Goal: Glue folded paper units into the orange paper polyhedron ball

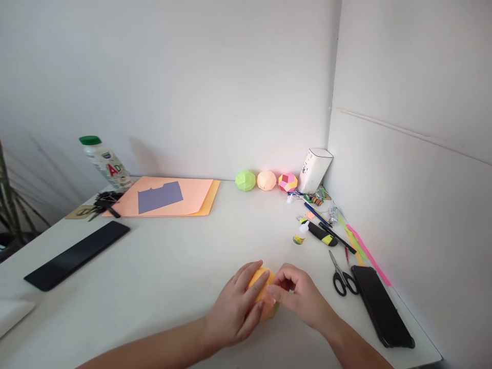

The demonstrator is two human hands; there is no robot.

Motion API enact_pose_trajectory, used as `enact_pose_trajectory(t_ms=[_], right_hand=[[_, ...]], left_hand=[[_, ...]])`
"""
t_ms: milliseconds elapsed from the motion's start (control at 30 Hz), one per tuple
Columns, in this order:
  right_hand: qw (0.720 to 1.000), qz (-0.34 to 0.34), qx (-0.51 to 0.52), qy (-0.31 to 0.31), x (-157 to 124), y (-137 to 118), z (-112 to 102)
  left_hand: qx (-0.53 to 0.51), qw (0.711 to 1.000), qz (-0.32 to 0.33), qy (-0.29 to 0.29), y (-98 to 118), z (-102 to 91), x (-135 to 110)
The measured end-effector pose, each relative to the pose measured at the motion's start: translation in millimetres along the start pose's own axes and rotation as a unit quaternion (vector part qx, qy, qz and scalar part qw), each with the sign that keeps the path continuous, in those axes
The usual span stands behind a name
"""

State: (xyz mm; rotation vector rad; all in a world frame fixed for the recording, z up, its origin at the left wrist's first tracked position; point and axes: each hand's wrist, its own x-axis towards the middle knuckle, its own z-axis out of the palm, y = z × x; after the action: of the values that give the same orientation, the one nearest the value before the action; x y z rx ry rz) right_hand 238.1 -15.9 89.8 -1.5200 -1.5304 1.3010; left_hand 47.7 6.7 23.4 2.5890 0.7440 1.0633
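Note:
Both my hands meet over a small orange folded paper piece (262, 283) on the white table (172, 266), near its front edge. My left hand (236, 306) wraps its fingers over the left side of the paper. From the right, my right hand (302, 294) pinches the paper's edge with curled fingers. Most of the paper is hidden under the fingers. A little green shows at its lower edge.
Scissors (340, 277) and a black phone (382, 306) lie to the right. Glue bottle (300, 234), pens and paper strips sit by the right wall. Three paper balls (266, 180), a white box (314, 169), orange sheets (169, 197), a bottle (106, 162), keys and a black bar (77, 254) lie farther back and left.

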Motion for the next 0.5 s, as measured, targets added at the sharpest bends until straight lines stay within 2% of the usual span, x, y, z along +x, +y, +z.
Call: enact_pose_trajectory(t_ms=[233,500], right_hand=[[0.999,-0.01,0.048,0.009,2,1,-4],[0.998,0.006,0.054,-0.013,5,11,0]], left_hand=[[-0.026,0.999,-0.022,0.013,-8,-0.8,-5],[-0.021,0.999,-0.023,0.009,-16,1.7,-11]])
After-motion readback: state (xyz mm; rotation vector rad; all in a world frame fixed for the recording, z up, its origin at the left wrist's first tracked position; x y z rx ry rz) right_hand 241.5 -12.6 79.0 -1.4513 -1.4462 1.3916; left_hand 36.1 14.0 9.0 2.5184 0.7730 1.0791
